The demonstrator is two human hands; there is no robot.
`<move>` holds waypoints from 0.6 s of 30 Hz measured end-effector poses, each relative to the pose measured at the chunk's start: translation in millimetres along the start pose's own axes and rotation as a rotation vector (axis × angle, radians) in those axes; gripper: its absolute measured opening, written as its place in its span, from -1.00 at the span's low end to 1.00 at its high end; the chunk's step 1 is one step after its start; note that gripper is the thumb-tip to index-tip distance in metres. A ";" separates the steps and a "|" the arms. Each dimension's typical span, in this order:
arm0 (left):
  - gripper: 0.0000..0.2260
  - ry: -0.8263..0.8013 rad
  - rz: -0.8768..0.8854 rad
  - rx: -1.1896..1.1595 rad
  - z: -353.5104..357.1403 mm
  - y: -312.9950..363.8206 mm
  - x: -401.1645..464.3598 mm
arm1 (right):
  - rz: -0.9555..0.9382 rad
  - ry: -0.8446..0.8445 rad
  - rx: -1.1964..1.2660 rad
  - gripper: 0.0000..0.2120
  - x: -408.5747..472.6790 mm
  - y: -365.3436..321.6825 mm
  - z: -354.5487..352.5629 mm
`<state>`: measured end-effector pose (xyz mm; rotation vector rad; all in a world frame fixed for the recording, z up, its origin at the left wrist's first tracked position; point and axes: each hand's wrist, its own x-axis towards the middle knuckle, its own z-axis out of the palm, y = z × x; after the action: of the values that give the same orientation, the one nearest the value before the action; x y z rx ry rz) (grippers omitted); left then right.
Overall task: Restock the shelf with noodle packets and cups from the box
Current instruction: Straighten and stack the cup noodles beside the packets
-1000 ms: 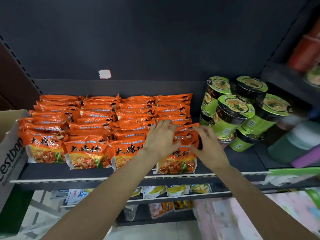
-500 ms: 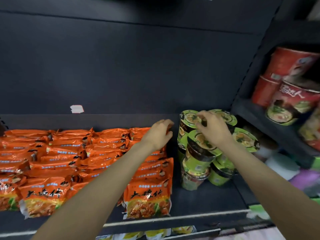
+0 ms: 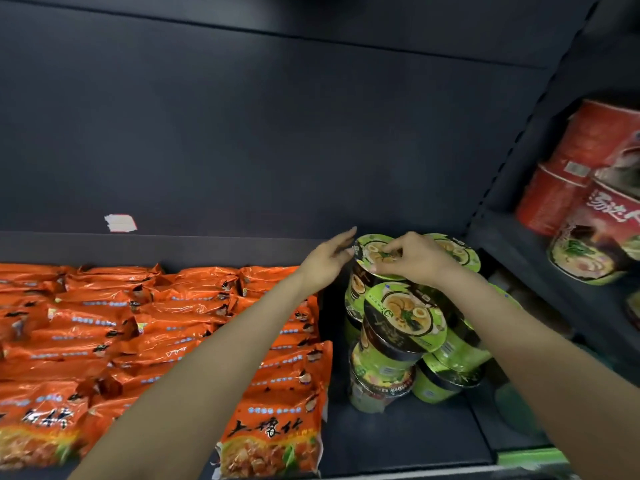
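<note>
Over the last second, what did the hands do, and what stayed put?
Both hands left the front orange packet and moved right and back to the green cups. The right hand now rests its fingers on the lid of the rear cup; the left hand is open against that cup's left side. The packets stayed in their rows, and the cups kept their stack.

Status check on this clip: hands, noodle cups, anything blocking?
Left hand open beside the rear green cup. Right hand has fingers on that cup's lid. Green cups stacked two high, orange packets in rows to the left. Nothing in the way.
</note>
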<state>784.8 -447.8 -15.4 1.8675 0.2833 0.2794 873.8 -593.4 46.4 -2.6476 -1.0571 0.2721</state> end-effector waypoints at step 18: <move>-0.72 0.035 -0.033 0.011 -5.6 -10.2 7.1 | -0.038 -0.103 0.102 -0.45 8.9 3.2 0.0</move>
<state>789.1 -437.4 -23.1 1.8685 0.3403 0.2887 882.2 -589.4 44.7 -2.5436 -1.0935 0.4465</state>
